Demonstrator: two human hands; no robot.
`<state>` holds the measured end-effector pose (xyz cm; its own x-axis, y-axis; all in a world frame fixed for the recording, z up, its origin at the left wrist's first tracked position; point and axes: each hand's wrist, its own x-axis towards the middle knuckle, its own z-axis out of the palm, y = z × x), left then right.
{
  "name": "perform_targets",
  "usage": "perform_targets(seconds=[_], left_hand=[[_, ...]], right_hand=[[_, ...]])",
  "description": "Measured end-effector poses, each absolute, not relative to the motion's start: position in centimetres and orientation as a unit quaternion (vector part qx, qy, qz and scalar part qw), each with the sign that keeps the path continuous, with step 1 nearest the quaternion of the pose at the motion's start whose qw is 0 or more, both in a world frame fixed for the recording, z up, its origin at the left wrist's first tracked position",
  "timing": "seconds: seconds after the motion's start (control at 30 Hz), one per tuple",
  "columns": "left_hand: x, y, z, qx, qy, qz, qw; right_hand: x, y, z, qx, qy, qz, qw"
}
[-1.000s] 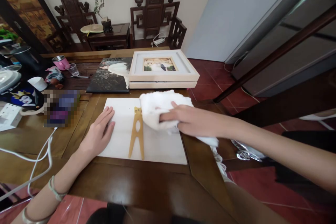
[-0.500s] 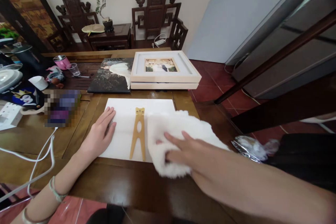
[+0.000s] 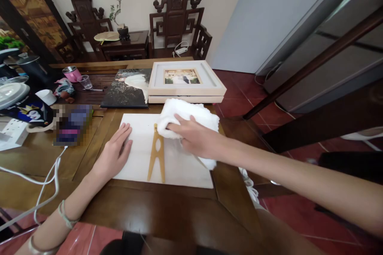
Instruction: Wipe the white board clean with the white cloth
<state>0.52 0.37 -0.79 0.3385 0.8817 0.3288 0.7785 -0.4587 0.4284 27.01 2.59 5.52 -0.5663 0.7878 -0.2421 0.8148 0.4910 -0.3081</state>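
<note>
My left hand point(image 3: 115, 153) lies flat with fingers stretched out on the left edge of a white board point(image 3: 134, 147). Attached or resting at the board's middle is a tan A-shaped stand leg point(image 3: 157, 159); its top is partly covered. My right hand point(image 3: 196, 137) grips a fluffy white cloth point(image 3: 191, 113), bunched under the fingers. The cloth lies over the far right part of the board and touches the top of the leg.
Behind the board stand stacked pale picture frames point(image 3: 185, 91) and a dark photo panel point(image 3: 127, 87). To the left are a blurred-out phone point(image 3: 73, 125), white cables point(image 3: 56, 175), a power strip point(image 3: 13, 133), a pink mug point(image 3: 72, 73) and a small clear cup point(image 3: 85, 82).
My right hand has moved the cloth away from me and slightly left, baring the board's near right corner. My left hand has stayed in place.
</note>
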Motion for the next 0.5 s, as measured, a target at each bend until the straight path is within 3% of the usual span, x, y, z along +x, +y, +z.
perform_targets(seconds=[0.17,0.37,0.5], left_hand=[[0.5,0.4,-0.8,0.808,0.517,0.262,0.105],[-0.2,0.5,-1.0,0.820,0.500,0.247,0.131],[-0.3,0.4,-1.0,0.815,0.504,0.255,0.130]], right_hand=[[23.4,-1.5,4.2,0.368,0.919,-0.132,0.042],[22.4,-7.0,5.5,0.191,0.965,-0.182,0.001],[22.9,-4.8,5.6,0.209,0.956,-0.203,0.015]])
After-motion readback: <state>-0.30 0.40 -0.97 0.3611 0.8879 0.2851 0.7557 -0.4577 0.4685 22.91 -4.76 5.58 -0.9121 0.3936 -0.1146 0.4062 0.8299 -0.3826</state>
